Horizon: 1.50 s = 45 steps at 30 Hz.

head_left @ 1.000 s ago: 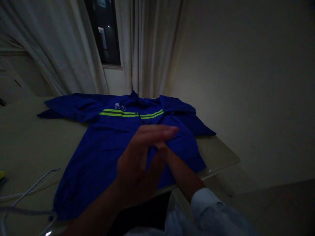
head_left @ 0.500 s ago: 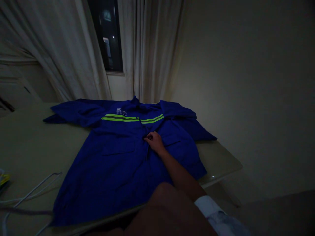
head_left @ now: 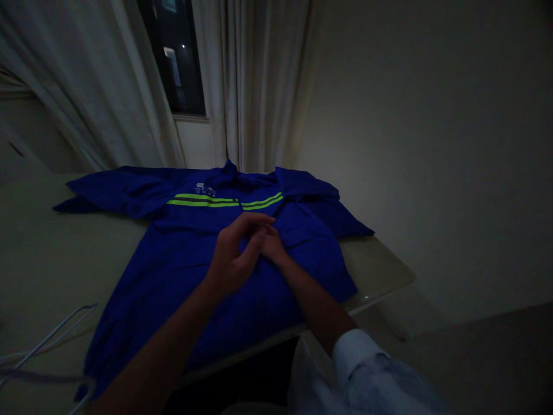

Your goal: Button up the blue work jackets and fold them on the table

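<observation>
A blue work jacket [head_left: 185, 276] with two bright green stripes across the chest lies spread flat on a pale table [head_left: 47, 259], collar toward the window. Both my hands meet over the middle of its front. My left hand [head_left: 235, 253] is curled, its fingers pinched at the jacket's front opening. My right hand [head_left: 270, 245] lies beside it, mostly hidden behind the left fingers, also closed on the fabric at the same spot.
White clothes hangers [head_left: 47, 346] lie at the table's left near edge. White curtains [head_left: 129, 86] and a dark window [head_left: 173, 57] stand behind the table. A bare wall [head_left: 432, 144] fills the right side.
My left hand, low and near the camera half a second ago, has come forward to join my right hand at the jacket's front. The right hand has stayed at the opening.
</observation>
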Tool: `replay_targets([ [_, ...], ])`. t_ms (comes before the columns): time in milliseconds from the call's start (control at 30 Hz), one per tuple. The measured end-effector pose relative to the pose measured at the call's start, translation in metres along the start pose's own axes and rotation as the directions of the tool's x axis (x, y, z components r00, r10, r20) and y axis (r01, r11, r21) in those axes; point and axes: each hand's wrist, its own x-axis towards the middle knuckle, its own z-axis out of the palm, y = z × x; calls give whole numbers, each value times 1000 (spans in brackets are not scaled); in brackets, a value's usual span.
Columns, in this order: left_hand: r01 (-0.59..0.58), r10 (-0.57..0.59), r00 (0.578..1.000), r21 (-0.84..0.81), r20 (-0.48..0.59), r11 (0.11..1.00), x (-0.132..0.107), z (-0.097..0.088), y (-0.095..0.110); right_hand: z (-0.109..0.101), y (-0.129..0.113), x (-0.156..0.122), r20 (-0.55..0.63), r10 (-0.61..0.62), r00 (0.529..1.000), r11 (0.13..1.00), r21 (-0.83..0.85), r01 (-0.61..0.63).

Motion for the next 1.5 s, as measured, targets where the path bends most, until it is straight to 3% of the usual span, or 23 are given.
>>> replay_targets([
  [67, 254, -240, 967, 273, -83, 928, 0, 3, -50, -2, -2, -1, 5, -3, 1000, 1000, 10, 3],
  [133, 416, -445, 891, 564, -95, 713, -7, 3, -90, -6, -4, -2, 20, -22, 1000, 999, 28, 21],
  [200, 431, -591, 804, 750, -66, 502, -16, 1, -112, -14, -10, -2, 16, -57, 998, 998, 40, 56],
  [267, 395, -662, 749, 818, -24, 417, -21, -2, -118, -25, -19, -2, 16, -106, 994, 993, 53, 105],
  [367, 362, -679, 734, 825, 36, 435, -22, -4, -113, -45, -39, -14, 141, -219, 966, 974, 93, 207],
  [500, 335, -674, 735, 823, 75, 458, -22, -3, -110, -58, -57, -60, 364, -287, 886, 954, 25, 299],
  [600, 349, -679, 732, 819, 65, 455, -23, -2, -112, -55, -52, -96, 285, -202, 937, 967, -91, 237],
  [700, 340, -671, 732, 792, 117, 508, -24, 1, -113, -48, -41, -112, 168, -148, 975, 983, -81, 163],
  [900, 293, -610, 744, 688, 271, 663, -23, 5, -115, -41, -38, -108, 143, -132, 981, 974, -166, 156],
  [1100, 269, -612, 730, 696, 304, 666, -24, 4, -115, -40, -45, -111, 165, -159, 973, 911, -355, 209],
  [1200, 238, -602, 733, 711, 315, 661, -27, 7, -114, -39, -42, -110, 158, -148, 976, 915, -352, 196],
  [1500, 190, -531, 797, 715, 287, 672, -33, 19, -103, -38, -37, -106, 107, -115, 988, 955, -261, 140],
])
